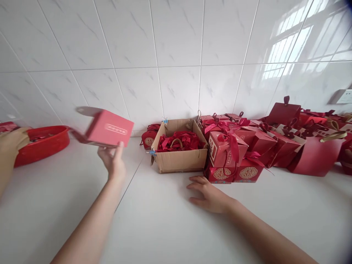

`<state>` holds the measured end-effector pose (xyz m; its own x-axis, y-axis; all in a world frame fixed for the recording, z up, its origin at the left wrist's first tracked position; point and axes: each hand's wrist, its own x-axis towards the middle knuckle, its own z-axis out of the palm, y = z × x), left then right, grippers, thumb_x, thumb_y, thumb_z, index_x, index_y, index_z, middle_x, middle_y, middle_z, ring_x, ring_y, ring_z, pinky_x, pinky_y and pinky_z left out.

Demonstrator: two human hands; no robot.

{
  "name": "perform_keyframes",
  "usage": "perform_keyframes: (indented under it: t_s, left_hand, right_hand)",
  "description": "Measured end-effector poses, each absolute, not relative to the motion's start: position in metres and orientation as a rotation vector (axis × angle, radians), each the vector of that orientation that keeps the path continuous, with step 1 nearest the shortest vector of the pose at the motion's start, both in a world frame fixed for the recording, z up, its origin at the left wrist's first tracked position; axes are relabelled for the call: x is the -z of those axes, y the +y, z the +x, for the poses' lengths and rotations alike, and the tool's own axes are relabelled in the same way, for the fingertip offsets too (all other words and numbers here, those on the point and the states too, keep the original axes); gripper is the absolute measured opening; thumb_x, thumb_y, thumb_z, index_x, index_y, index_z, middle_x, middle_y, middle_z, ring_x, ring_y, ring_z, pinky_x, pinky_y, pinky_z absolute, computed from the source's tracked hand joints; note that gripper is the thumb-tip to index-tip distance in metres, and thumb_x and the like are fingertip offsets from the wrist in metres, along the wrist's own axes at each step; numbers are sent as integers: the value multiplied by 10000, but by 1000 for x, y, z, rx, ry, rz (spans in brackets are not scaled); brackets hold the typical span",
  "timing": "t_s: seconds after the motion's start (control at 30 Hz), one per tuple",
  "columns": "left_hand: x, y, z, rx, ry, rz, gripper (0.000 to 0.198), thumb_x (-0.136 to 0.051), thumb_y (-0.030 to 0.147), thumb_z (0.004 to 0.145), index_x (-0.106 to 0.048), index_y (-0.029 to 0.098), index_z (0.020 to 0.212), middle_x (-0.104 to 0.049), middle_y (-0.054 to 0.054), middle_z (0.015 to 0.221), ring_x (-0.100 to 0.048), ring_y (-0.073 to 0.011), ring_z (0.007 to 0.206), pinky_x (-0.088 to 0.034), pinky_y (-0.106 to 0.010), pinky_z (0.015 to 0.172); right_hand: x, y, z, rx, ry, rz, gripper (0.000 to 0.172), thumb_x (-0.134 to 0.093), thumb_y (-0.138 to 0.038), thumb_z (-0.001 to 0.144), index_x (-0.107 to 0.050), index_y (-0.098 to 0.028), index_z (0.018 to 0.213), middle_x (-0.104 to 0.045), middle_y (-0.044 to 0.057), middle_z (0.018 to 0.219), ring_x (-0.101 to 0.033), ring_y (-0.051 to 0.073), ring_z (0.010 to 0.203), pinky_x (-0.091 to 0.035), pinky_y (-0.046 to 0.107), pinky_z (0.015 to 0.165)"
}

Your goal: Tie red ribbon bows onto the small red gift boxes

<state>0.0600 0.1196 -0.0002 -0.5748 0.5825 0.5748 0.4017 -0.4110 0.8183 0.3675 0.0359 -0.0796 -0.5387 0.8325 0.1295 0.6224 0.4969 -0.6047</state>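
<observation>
Red box (112,129): my left hand (114,164) is gripping it; my right hand (208,195) is showing parted fingers near the carton (181,161).

The head view looks forward and down over the table (154,220), fairly near. It faces a tiled wall (178,44).

The red cuboid paperboard box (111,129) bears pale-outlined print on one face. Flaps extend outward at its left end. The box is tilted, supported above the bench (154,212) by the left hand (114,165).
</observation>
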Motion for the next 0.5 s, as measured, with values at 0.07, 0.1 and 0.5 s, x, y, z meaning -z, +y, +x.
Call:
perform_keyframes:
  t_s: [0.07,0.1,0.5]
  left_hand:
    - [-23,93,67,-2222,1531,1372,456,-383,514,838,-350,253,1210,-495,-12,1337,-398,-217,1284,-437,-395,956]
    - [-32,77,70,-2211,1461,1411,422,-398,515,828,-406,297,1189,-543,30,1286,-395,-219,1295,-439,-401,964]
    - [54,-36,90,-829,1601,2030,776,-702,491,632,-452,354,1354,-573,-65,1313,-459,-386,1255,-426,-507,997]
  right_hand:
    - [81,37,367,-699,-2346,-1203,434,-588,-354,820,-590,-201,1226,-424,138,1396,-379,275,1307,-362,431,1065]
    - [81,37,367,-697,-2350,-1197,437,-589,-356,818,-590,-202,1227,-427,138,1393,-380,275,1305,-363,428,1065]
    - [87,41,367,-544,-2338,-1036,315,-557,-233,828,-648,-185,1126,-544,135,1261,-499,273,1176,-460,403,948]
